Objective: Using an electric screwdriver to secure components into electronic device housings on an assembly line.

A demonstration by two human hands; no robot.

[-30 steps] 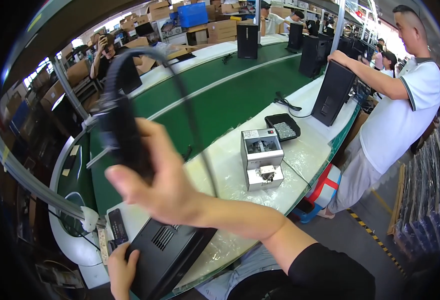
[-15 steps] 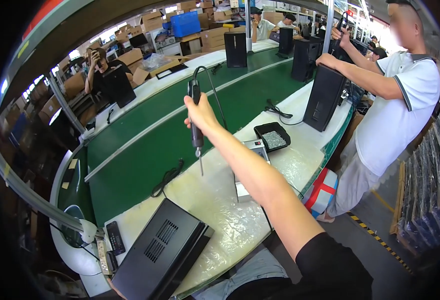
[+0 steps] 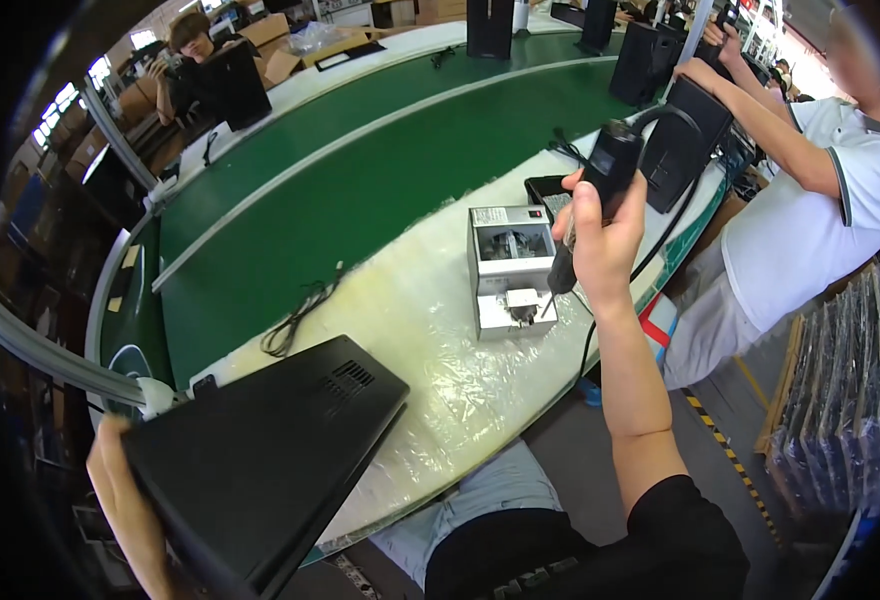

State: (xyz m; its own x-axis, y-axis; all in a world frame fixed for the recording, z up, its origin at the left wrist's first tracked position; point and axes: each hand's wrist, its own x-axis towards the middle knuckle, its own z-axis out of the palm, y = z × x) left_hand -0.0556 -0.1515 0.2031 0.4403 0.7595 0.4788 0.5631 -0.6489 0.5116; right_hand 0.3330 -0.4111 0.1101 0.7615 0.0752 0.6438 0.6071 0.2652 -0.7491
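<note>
My right hand (image 3: 608,235) is closed round a black electric screwdriver (image 3: 615,170), its cord looping over to the right. The screwdriver's bit points down at the front of a silver screw feeder (image 3: 488,268), beside a small white block on it; whether the bit touches is too small to tell. At the lower left, my left hand (image 3: 115,470) grips the left end of a large black case (image 3: 260,440) with slotted vents. This case sits tilted, its near end by my body, and hides part of the left fingers.
Behind the feeder, a black tray (image 3: 550,190) is partly covered by my right hand. A black cable (image 3: 300,315) lies at the edge of the green conveyor (image 3: 360,190). At right, a person in a white shirt (image 3: 810,210) holds another black case (image 3: 685,140). Someone with a camera stands far left.
My right hand has brought the screwdriver right and down to the feeder. My left hand has come into view, and the black case has turned and tipped, its left end raised.
</note>
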